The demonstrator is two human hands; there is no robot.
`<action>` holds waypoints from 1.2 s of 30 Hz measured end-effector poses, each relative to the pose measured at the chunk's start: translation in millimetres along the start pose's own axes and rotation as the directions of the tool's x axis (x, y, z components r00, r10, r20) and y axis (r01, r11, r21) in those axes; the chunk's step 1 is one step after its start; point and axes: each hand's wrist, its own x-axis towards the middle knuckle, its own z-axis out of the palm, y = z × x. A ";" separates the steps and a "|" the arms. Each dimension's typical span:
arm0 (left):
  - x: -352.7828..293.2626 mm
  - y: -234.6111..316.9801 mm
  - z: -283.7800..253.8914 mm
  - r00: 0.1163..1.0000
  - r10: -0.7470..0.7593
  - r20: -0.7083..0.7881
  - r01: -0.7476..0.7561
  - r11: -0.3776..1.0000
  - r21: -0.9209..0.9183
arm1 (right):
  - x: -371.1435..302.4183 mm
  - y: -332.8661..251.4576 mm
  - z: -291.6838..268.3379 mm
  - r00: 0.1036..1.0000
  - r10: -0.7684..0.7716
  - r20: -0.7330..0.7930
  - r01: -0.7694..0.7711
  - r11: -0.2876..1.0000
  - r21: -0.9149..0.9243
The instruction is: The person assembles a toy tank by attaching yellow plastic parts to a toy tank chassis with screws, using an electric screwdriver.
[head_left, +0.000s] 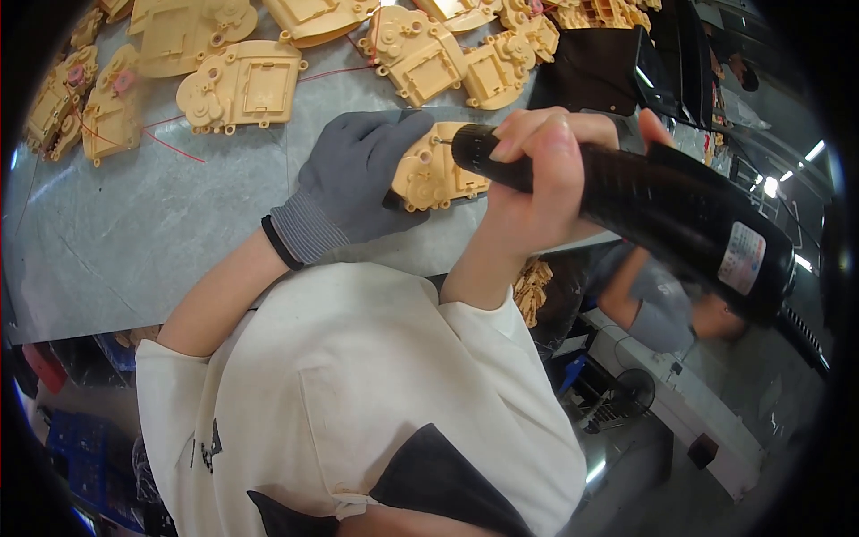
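Observation:
My left hand [358,174], in a grey knit glove, is closed round the left side of a yellow plastic housing [428,179] on the grey tabletop. My bare right hand [546,166] grips a black electric screwdriver [680,201], its body slanting away to the right with a cord at the rear end. The thin bit at its nose meets the upper part of the housing, where a round hole or screw post seems to be. My right hand and the tool's nose hide part of the housing's right side.
Several similar yellow housings [246,87] lie along the far side of the grey table [179,242], some with thin red wires [174,143]. A black bin [586,76] stands at the far right. Another person [658,300] is at the right, near a black fan [633,390].

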 end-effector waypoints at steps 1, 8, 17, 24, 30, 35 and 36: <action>-0.2 -1.1 0.5 1.000 -0.013 -0.002 0.013 1.000 -0.002 | -0.8 1.9 0.8 0.999 0.046 -0.017 -0.043 0.989 0.143; 3.3 -2.4 -3.4 1.000 0.003 -0.005 -0.003 1.000 -0.006 | 3.4 10.4 -5.8 0.990 0.037 0.138 -0.034 0.999 -0.022; 0.7 -2.9 -2.6 0.999 -0.035 0.028 0.036 0.998 -0.046 | 6.0 7.5 6.5 0.993 0.114 0.039 -0.119 0.975 0.190; -3.1 -0.2 7.2 0.997 -0.072 -0.038 0.069 0.996 -0.059 | 9.7 14.0 -1.9 0.989 0.039 0.144 -0.087 0.935 0.343; -2.9 3.2 3.8 0.985 -0.154 0.072 0.162 0.979 -0.123 | 12.1 16.4 -6.2 0.970 0.030 0.240 -0.089 0.967 0.240; -3.7 2.5 4.1 0.988 -0.142 0.063 0.149 0.981 -0.124 | 11.5 15.3 -4.0 0.969 -0.010 0.246 -0.061 0.958 0.279; -3.9 2.5 3.8 0.989 -0.139 0.056 0.145 0.982 -0.123 | 9.7 13.4 -3.9 0.972 0.009 0.235 -0.077 0.956 0.281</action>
